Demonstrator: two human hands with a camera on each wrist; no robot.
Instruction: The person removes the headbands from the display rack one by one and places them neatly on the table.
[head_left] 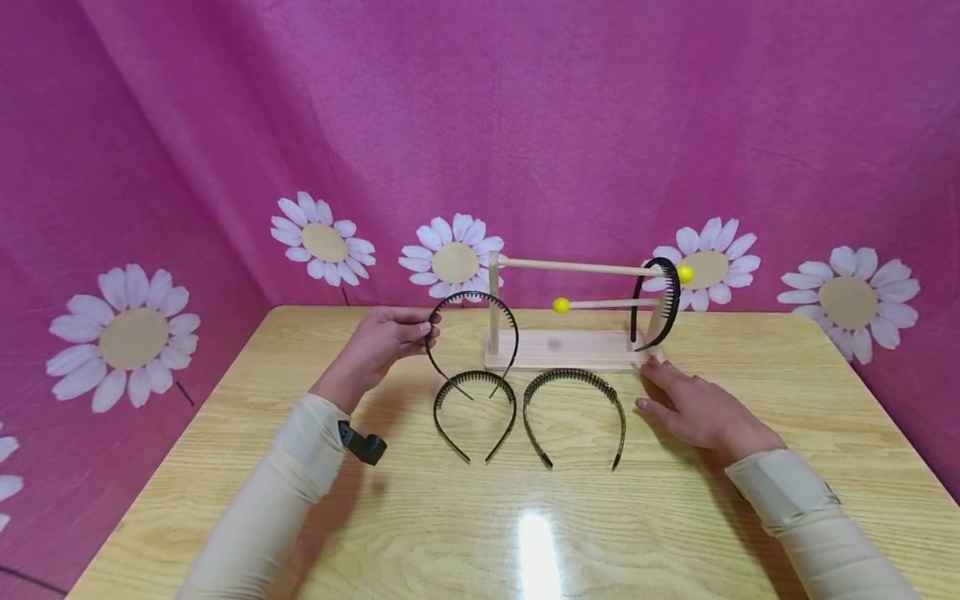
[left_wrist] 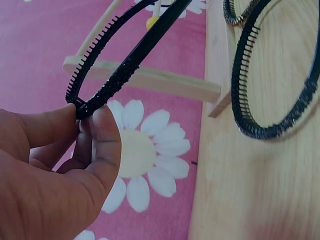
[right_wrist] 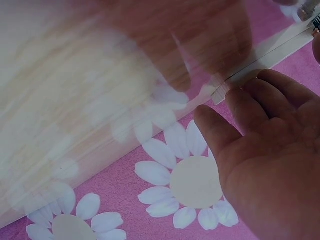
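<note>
My left hand [head_left: 378, 343] pinches one side of a black toothed headband [head_left: 470, 293] between thumb and fingers, left of a wooden stand [head_left: 558, 346]. In the left wrist view, the pinch is at the beaded arch of the held headband [left_wrist: 120, 77]. Another black headband [head_left: 672, 308] hangs over the stand's rods at the right end. Fingertips of my right hand [head_left: 697, 408] touch the stand's base at its front right corner, fingers extended. On the table in front of the stand lie a dark headband [head_left: 476, 377] and a brownish patterned headband [head_left: 572, 372].
The stand has an upper rod [head_left: 581, 267] and a lower rod [head_left: 607, 303], each tipped by a yellow ball. Behind the wooden table [head_left: 420, 525] hangs a pink cloth [head_left: 525, 125] with white flowers. A black device [head_left: 363, 443] is strapped to the left wrist.
</note>
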